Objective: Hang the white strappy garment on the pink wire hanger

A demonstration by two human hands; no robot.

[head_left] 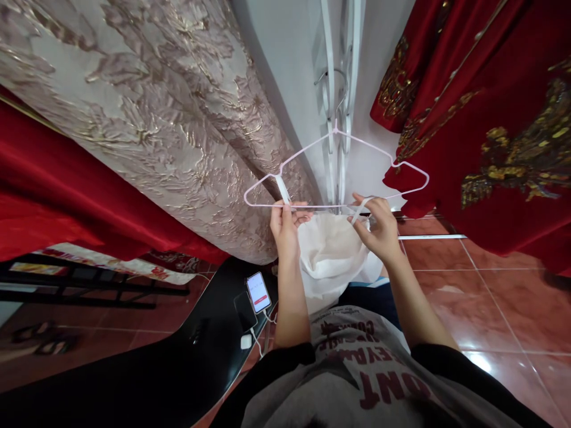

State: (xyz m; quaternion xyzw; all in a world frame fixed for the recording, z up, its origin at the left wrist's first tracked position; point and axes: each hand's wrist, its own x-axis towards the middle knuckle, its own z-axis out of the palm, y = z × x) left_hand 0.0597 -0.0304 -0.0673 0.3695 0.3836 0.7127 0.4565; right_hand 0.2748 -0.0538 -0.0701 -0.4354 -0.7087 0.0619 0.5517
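Observation:
A pale pink clothes hanger (307,150) hangs by its hook from a white metal rack (330,53). Over its left notch runs a white strap (282,189), which leads down to my left hand (285,226). The thumb and fingers of that hand are closed at the strap and the hanger's lower bar. My right hand (379,229), below the bar's right part, pinches a second white strap (359,211) bent into a loop. A white garment (328,255) droops beneath the bar between both hands. Its upper edge is partly hidden by my fingers.
Beige brocade cloth (169,119) hangs close on the left, and red gowns with gold decoration (504,160) hang on the right. A lit phone (258,292) and a dark phone (244,312) lie plugged in on a black surface (178,368). The floor (439,297) is red tile.

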